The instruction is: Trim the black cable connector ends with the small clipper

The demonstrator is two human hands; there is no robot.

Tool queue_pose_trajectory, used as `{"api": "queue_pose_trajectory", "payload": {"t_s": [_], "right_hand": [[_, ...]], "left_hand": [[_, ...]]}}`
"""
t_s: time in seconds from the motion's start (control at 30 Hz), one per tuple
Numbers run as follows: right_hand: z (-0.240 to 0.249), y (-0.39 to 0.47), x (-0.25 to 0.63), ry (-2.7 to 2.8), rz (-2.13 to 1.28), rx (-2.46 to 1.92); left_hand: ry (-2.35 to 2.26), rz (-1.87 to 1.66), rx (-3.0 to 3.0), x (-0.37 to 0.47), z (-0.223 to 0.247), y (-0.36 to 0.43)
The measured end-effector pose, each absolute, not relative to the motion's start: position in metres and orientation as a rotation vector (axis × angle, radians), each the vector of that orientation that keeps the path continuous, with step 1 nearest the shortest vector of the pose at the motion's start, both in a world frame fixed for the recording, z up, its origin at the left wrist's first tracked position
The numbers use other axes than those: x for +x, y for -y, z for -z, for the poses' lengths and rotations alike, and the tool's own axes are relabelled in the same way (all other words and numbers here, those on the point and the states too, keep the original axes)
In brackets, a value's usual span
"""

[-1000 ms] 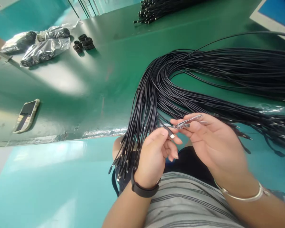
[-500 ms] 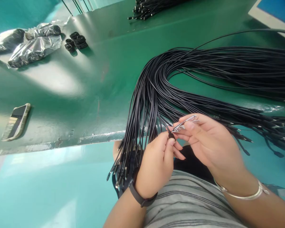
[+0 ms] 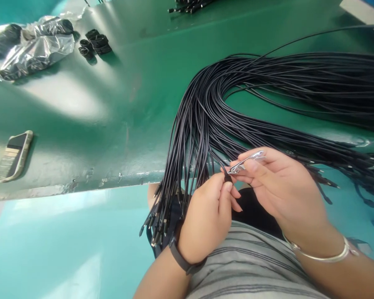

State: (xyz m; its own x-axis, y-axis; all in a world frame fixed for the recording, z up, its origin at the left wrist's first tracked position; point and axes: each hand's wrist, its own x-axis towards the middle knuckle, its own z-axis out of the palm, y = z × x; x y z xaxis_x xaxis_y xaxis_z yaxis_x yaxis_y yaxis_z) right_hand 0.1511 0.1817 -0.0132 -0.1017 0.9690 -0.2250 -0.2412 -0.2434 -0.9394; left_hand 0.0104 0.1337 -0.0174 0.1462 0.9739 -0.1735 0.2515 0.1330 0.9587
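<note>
Between the thumb and fingers of my left hand (image 3: pixel 210 211) is the black connector end of a cable (image 3: pixel 227 177). My right hand (image 3: pixel 283 189) grips a silver nail clipper (image 3: pixel 246 162), its jaws right at the cable beside the connector. Whether the jaws touch the cable I cannot tell. Around my hands lies a large bundle of black cables (image 3: pixel 202 95), bent in a curve on the green table. Some cable ends (image 3: pixel 158 224) hang over the table's front edge, left of my left hand.
The green table (image 3: pixel 137 124) carries a phone in a case (image 3: pixel 15 155) at the left. Clear plastic bags (image 3: pixel 39 54) with black contents and several small black coils (image 3: pixel 95 42) lie at the back left. More cables (image 3: pixel 191 6) sit at the far edge.
The view has shifted slightly, so things on the table appear a little higher. The clipper stays at the connector, and both hands keep their hold.
</note>
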Motion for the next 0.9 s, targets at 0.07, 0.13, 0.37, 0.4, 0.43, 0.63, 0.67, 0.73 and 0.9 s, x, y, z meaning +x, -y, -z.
{"api": "queue_pose_trajectory", "payload": {"t_s": [0.07,0.13,0.37,0.4,0.43,0.63,0.67,0.73,0.9], "right_hand": [[0.013,-0.181,0.152,0.949,-1.523,-1.171],[0.013,-0.181,0.152,0.925,-1.506,-1.198],[0.015,-0.181,0.153,0.906,-1.588,-1.145],[0.015,-0.181,0.153,0.908,-1.588,-1.146],[0.015,-0.181,0.154,0.909,-1.591,-1.146],[0.016,-0.179,0.154,0.948,-1.602,-1.133],[0.016,-0.179,0.154,0.951,-1.604,-1.136],[0.016,-0.179,0.154,0.948,-1.61,-1.136],[0.015,-0.177,0.149,0.911,-1.66,-1.114]], "left_hand": [[-1.327,-0.85,1.315,0.011,0.017,-0.133],[-1.32,-0.856,1.244,0.011,0.016,-0.133],[-1.371,-0.83,0.913,0.013,0.014,-0.131],[-1.443,-0.809,0.945,0.012,0.013,-0.131],[-1.533,-0.785,1.009,0.011,0.012,-0.13],[-2.095,-0.632,1.506,-0.006,-0.001,-0.126],[-2.138,-0.642,1.533,-0.008,-0.003,-0.126],[-2.18,-0.671,1.546,-0.013,-0.008,-0.125],[-1.928,-0.66,1.353,-0.018,-0.014,-0.127]]}}
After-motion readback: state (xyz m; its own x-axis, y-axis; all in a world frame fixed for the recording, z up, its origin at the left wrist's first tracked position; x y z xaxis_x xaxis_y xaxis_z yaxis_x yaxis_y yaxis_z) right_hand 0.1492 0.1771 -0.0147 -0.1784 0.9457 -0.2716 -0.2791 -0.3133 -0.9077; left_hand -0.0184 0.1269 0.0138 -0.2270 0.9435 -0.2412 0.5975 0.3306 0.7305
